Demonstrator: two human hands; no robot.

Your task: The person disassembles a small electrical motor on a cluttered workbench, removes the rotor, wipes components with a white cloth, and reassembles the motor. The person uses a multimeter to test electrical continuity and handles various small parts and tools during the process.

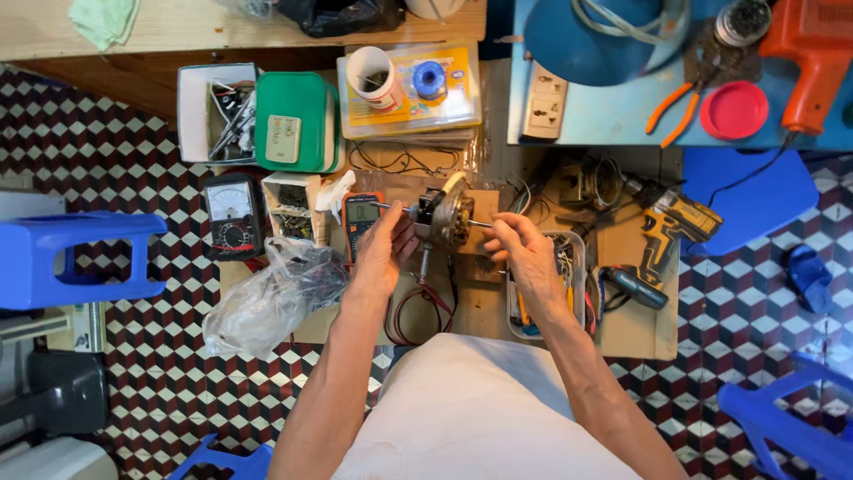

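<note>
We hold a small electric motor [442,213] between our hands; our left hand [384,252] has its fingers closed around the shaft end, our right hand [520,252] pinches the opposite shaft tip with narrowed fingers; an orange multimeter [360,220] lies just behind the left fingers; a clear tray [573,276] sits under the right wrist.

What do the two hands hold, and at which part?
Both hold the motor: left hand by its left side, right hand with fingers on the shaft end.
</note>
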